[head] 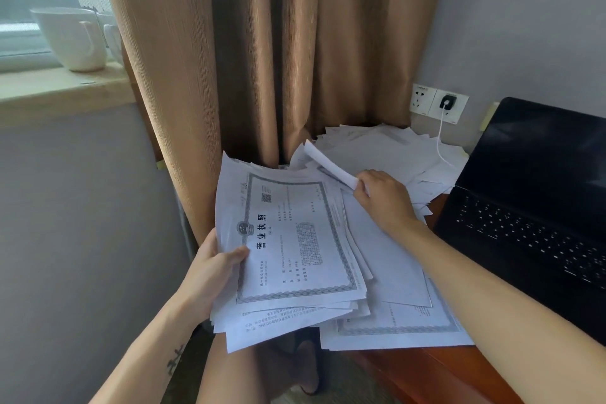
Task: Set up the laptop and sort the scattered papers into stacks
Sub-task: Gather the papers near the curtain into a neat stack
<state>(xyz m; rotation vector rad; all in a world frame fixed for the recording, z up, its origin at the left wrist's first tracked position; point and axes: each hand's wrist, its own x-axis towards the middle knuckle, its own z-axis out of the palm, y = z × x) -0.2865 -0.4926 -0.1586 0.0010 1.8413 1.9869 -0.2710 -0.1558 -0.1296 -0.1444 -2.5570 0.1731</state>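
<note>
We are gripping a thick sheaf of white printed papers (288,239) with our left hand (213,267), thumb lying on top and fingers curling underneath its left edge. The top page is a certificate with a dark ornamental border, turned sideways to us. The sheaf is hanging out past the left edge of the reddish-brown wooden desk (439,371), above our lap; whether its right side is resting on the sheets below it, we cannot tell.

Our right hand (383,197) is reaching over the middle of the pile and pinching one end of a curled white sheet (328,166) between thumb and fingers, so the sheet is arching up and away towards the back.

More loose white papers (387,154) are lying in a scattered heap across the desk's back left corner, and a few flat bordered sheets (393,321) are lying at its front left corner, partly under our right forearm.

The open black laptop (531,207) is sitting along the right side of the desk with its screen dark, just beside the papers. A thin white cable (441,141) is trailing from a black plug (447,102) in the white wall socket down onto the heap.

A tan fabric curtain (262,59) is hanging behind the desk's left edge, and white ceramic mugs (75,39) are standing on the pale windowsill (59,88).
</note>
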